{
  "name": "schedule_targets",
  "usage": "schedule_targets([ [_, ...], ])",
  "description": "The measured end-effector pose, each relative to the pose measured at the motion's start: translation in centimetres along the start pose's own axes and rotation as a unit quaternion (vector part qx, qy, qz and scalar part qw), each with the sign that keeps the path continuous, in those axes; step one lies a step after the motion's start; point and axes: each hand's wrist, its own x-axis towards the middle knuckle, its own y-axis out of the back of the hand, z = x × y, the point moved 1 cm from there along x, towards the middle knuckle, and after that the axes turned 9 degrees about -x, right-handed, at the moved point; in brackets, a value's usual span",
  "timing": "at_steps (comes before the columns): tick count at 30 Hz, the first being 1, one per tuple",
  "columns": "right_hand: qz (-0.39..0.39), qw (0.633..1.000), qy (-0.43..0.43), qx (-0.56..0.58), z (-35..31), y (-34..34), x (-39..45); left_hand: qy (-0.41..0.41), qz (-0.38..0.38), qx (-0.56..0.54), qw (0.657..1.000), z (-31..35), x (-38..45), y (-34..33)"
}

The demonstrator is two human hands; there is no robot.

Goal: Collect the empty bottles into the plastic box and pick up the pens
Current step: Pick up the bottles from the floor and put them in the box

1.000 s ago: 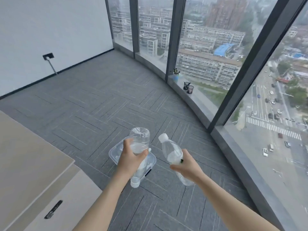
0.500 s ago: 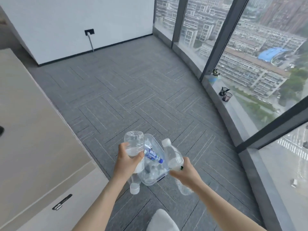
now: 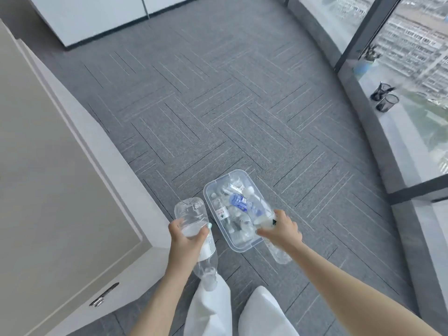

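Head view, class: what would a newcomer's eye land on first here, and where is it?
First, the clear box on the grey carpet, bottom centre, already full of empty bottles. Next, the hands above it: the left hand grips a bottle beside the box, the right hand grips another bottle over its near corner.

I count two bottles in hand: one clear bottle (image 3: 194,221) in my left grip (image 3: 185,241) and one (image 3: 276,248) in my right grip (image 3: 281,230). Between the grips sits one plastic box (image 3: 211,190) holding several more bottles, too jumbled to number; two dark cups (image 3: 385,98) stand well beyond the right grip.
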Motion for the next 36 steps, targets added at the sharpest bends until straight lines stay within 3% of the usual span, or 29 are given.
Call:
schedule_targets([
  [15, -0.007, 0.992, -0.073, 0.104, -2.1, -4.6, 10.1, 0.051, -0.073, 0.03, 0.996, -1.9, 13.4, -3.2],
  [21, -0.044, 0.989, -0.115, 0.076, -0.2, -6.1, 10.0, 0.147, -0.08, 0.004, 0.986, -1.6, 17.6, -6.1],
  [29, -0.043, 0.988, -0.11, 0.094, 0.6, -6.7, 10.6, 0.26, -0.101, -0.054, 0.959, -0.3, 22.8, -11.0],
  [36, -0.037, 0.984, -0.126, 0.117, 1.3, -6.3, 10.5, 0.206, -0.159, 0.072, 0.963, -1.3, 22.1, -10.6],
])
